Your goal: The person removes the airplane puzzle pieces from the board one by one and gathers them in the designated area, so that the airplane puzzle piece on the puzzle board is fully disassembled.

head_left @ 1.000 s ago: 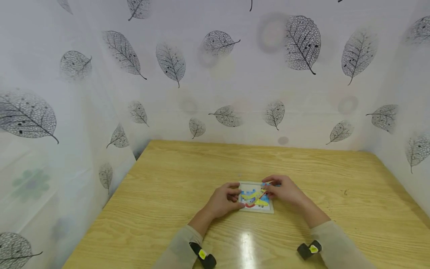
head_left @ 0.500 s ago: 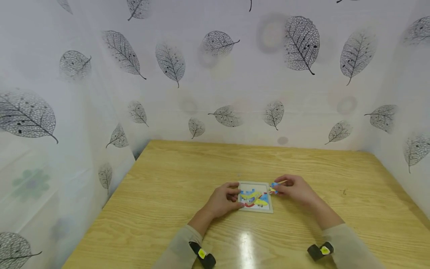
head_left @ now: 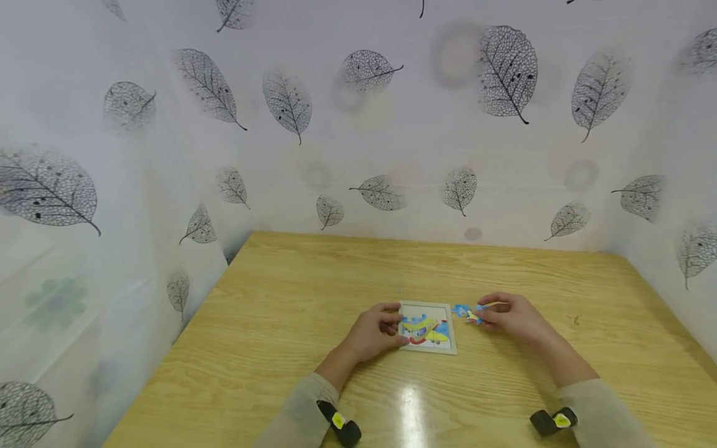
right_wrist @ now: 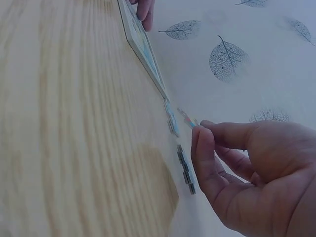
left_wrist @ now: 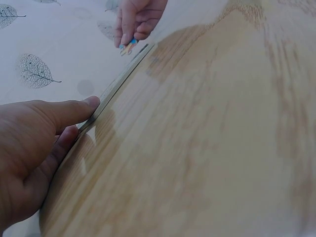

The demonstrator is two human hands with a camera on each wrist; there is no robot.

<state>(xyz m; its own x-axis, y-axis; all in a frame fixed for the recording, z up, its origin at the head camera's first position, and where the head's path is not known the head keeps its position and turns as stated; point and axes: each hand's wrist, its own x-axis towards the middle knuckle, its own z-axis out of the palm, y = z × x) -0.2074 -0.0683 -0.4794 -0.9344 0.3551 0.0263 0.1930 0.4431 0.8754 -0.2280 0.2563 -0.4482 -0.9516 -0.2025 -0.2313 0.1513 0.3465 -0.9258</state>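
Note:
A square jigsaw puzzle tray (head_left: pixel 429 351) with a pale frame lies on the table, showing a yellow and blue aeroplane picture with a bare area along its far side. My left hand (head_left: pixel 372 334) grips the tray's left edge, the thumb at the near corner. Just right of the tray, my right hand (head_left: pixel 516 318) pinches a small jigsaw piece (right_wrist: pixel 186 118) between thumb and fingertips, raised above the table. A loose blue jigsaw piece (head_left: pixel 460 310) lies beside the tray's right edge. More pieces (right_wrist: pixel 185 168) lie under the right hand in the right wrist view.
The wooden table (head_left: pixel 313 274) extends on all sides of the tray. A white curtain (head_left: pixel 414 137) printed with leaves hangs behind the table and at its sides. Black camera straps (head_left: pixel 338 423) sit on both sleeves.
My right hand has moved right, from over the tray to beside it, with the jigsaw piece between its fingers. The loose blue piece has come into sight. My left hand stays on the tray.

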